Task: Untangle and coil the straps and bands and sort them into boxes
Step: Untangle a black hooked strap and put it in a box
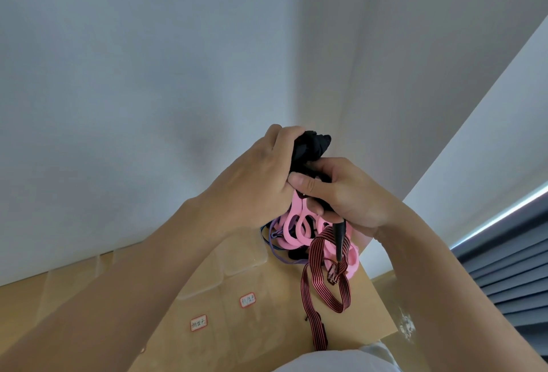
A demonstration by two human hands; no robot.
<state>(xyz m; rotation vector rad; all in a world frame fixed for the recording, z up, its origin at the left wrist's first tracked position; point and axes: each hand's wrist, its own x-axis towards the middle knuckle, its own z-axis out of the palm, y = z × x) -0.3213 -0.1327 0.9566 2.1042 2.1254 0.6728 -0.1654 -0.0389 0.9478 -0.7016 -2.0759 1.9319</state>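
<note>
Both hands raised: left hand (255, 181), right hand (347, 193) fingers clamp black strap bundle (311, 146); pink bands (299, 223), striped strap (320, 256) hang straight below.

Left hand (261, 176) and right hand (347, 193) raised together — fingers curled, clenched, thumbs touching

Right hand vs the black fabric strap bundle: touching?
Touching. The head view shows the right hand with its thumb and fingers closed around the lower part of the black fabric strap bundle, with no gap; the left hand grips it too.
</note>
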